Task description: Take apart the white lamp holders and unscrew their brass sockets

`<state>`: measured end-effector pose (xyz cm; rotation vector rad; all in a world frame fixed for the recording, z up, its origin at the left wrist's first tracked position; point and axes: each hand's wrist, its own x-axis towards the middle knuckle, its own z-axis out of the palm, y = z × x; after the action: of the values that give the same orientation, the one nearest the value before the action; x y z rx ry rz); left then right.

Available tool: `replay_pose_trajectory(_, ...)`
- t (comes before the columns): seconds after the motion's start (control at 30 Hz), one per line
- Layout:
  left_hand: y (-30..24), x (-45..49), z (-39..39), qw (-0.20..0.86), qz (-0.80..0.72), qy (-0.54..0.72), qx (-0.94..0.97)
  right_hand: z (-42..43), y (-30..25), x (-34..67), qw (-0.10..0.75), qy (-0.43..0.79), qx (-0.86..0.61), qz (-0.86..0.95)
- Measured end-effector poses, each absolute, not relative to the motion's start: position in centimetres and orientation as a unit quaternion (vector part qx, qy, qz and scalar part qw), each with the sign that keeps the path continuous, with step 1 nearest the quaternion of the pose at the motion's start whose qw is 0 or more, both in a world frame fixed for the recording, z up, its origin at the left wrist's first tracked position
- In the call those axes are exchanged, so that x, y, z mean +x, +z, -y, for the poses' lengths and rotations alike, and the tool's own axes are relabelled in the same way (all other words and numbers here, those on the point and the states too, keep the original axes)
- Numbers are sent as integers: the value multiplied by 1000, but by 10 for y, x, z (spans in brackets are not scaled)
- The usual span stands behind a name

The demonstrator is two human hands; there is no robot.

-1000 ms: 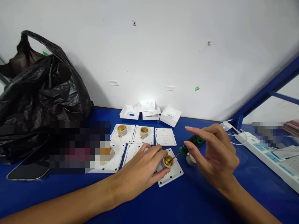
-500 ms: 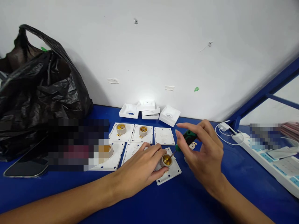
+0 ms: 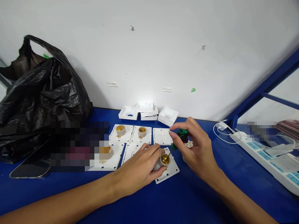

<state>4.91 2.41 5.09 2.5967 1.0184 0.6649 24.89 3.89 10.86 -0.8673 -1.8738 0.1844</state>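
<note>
My left hand point(image 3: 140, 165) grips a round lamp socket point(image 3: 160, 162) with a brass-coloured inside, thumb at the near side and fingers at the far side. The socket sits on a square white base plate point(image 3: 172, 171), turned at an angle on the blue table. A green-handled screwdriver point(image 3: 182, 134) is held in my right hand point(image 3: 198, 149), its index finger and thumb near the handle. The shaft slants down into the socket; the tip is hidden inside. Behind my left hand lies another white plate point(image 3: 127, 153), partly covered.
Plates with sockets point(image 3: 121, 137) and a bare plate point(image 3: 161, 137) lie farther back. Several white square covers point(image 3: 168, 115) rest by the wall. A black plastic bag point(image 3: 46, 93) and a phone point(image 3: 30, 165) are left; a power strip point(image 3: 263, 155) with white cables is right.
The screwdriver handle now stands a little more upright, and my right hand has shifted slightly left with it. My left hand stays on the socket. The whole view has shifted slightly.
</note>
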Motion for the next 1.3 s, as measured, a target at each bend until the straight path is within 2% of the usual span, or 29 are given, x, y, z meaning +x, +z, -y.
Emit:
replay_pose_trajectory(0.13, 51, 49, -23, 142, -349, 232, 897, -41, 106, 252, 519, 105, -358, 769)
replay_pose_trajectory(0.33, 50, 48, -24, 168, -354, 236, 889, -27, 114, 265, 395, 280, -268, 833)
replay_pose_trajectory(0.4, 50, 47, -24, 173, -356, 234, 888, -27, 113, 273, 393, 306, -273, 823)
replay_pose_trajectory(0.7, 51, 44, -23, 164, -341, 200, 904, -48, 89, 278, 527, 187, -335, 758)
replay_pose_trajectory(1.07, 46, 41, -22, 173, -348, 219, 895, -34, 84, 272, 527, -10, -225, 819)
replay_pose_trajectory(1.3, 48, 42, -22, 181, -355, 218, 891, -34, 85, 272, 532, 21, -250, 808)
